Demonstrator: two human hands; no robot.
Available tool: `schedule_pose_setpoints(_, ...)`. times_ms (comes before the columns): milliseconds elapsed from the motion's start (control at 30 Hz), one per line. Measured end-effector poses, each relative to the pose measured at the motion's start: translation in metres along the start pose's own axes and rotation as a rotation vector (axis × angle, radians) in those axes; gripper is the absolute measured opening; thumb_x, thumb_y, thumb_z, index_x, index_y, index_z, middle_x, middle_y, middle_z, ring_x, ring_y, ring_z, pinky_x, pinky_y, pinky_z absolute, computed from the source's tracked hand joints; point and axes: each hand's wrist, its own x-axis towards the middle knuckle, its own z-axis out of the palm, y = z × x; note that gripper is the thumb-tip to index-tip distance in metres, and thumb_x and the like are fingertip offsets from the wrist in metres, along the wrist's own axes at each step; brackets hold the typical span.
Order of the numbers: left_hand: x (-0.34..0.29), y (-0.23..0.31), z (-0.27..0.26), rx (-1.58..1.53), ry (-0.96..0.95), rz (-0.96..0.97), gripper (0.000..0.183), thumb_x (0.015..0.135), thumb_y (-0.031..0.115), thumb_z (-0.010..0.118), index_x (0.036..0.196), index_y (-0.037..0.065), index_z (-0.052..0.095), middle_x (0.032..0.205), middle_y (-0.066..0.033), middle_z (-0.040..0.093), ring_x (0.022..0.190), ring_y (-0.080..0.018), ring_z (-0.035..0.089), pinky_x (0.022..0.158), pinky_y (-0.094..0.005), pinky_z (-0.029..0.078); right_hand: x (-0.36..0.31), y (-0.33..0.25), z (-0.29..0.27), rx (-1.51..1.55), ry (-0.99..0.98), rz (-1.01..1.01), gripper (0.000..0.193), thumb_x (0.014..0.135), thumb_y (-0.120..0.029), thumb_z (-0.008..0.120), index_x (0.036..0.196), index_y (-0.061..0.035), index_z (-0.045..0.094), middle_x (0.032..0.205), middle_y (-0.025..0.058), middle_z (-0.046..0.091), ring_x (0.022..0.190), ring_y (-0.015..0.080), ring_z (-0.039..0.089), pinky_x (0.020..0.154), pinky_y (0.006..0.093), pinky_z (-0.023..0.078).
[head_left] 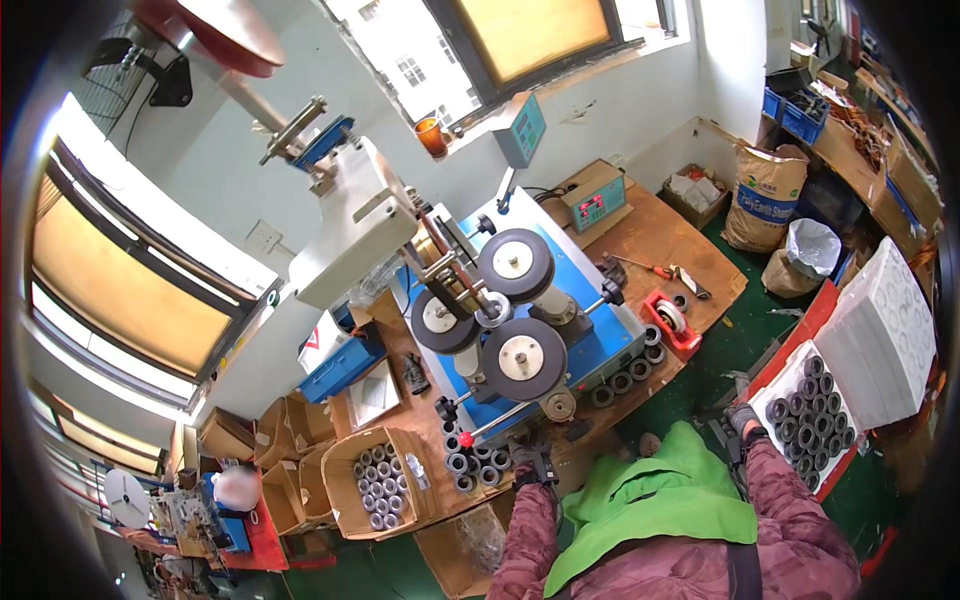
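White walls (230, 150) carry bright windows (130, 290) on the left and far side, letting in daylight. A wooden tabletop (690, 245) stands on a green floor (745, 335), with cardboard boxes (290, 425) on the near left.

Wooden workbench (690, 245) carrying a blue winding machine (520, 330), dark rings (625, 380) lining its front edge, a red tape dispenser (672, 322) sitting beside them, a screwdriver (645, 266) lying further back, a cardboard box of rings (380, 485) resting at the left end.

Workshop: winding machine (500, 310) sitting on wooden bench (690, 240); cartons (375, 480) of metal rings (810, 415) crowding its edges.
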Motion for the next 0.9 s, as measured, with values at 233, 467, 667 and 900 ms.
schedule_pose_setpoints(233, -0.030, 0.067, -0.069, 1.640, -0.075, 0.572, 0.049, 0.084, 0.033, 0.052, 0.123, 0.008, 0.036, 0.126, -0.0084, 0.045, 0.109, -0.0243, 0.046, 0.092, -0.0355, 0.039, 0.005, -0.097, 0.019, 0.232, -0.257, 0.054, 0.022, 0.079, -0.024, 0.046, 0.083, -0.0131, 0.065, 0.089, 0.0120, 0.064, 0.084, 0.0275, 0.060, 0.074, 0.0390, 0.047)
schedule_pose_setpoints(467, -0.025, 0.063, -0.069, 0.302, -0.135, 0.228, 0.048, 0.084, 0.033, 0.052, 0.123, 0.009, 0.036, 0.128, -0.0089, 0.042, 0.115, -0.0250, 0.041, 0.095, -0.0404, 0.036, 0.002, -0.126, 0.034, 0.329, -0.213, 0.234, 0.024, 0.083, -0.026, 0.046, 0.083, -0.0086, 0.063, 0.075, 0.0132, 0.063, 0.066, 0.0237, 0.062, 0.058, 0.0365, 0.049)
schedule_pose_setpoints(667, -0.032, 0.059, -0.057, -0.138, 0.000, 0.127, 0.049, 0.084, 0.042, 0.047, 0.121, 0.010, 0.041, 0.131, -0.0098, 0.040, 0.120, -0.0290, 0.038, 0.097, -0.0518, 0.033, -0.044, -0.192, -0.009, 0.653, -0.300, 0.357, 0.016, 0.083, -0.022, 0.053, 0.079, -0.0074, 0.058, 0.064, 0.0066, 0.060, 0.046, 0.0202, 0.055, 0.039, 0.0341, 0.044)
schedule_pose_setpoints(900, -0.049, 0.042, -0.030, 1.166, -0.206, 0.505, 0.050, 0.084, 0.043, 0.046, 0.120, 0.009, 0.042, 0.125, -0.0110, 0.046, 0.117, -0.0284, 0.041, 0.097, -0.0500, 0.033, -0.055, -0.178, -0.028, 0.649, -0.273, 0.379, 0.016, 0.084, -0.021, 0.051, 0.081, -0.0070, 0.058, 0.068, 0.0086, 0.062, 0.049, 0.0220, 0.058, 0.043, 0.0359, 0.047)
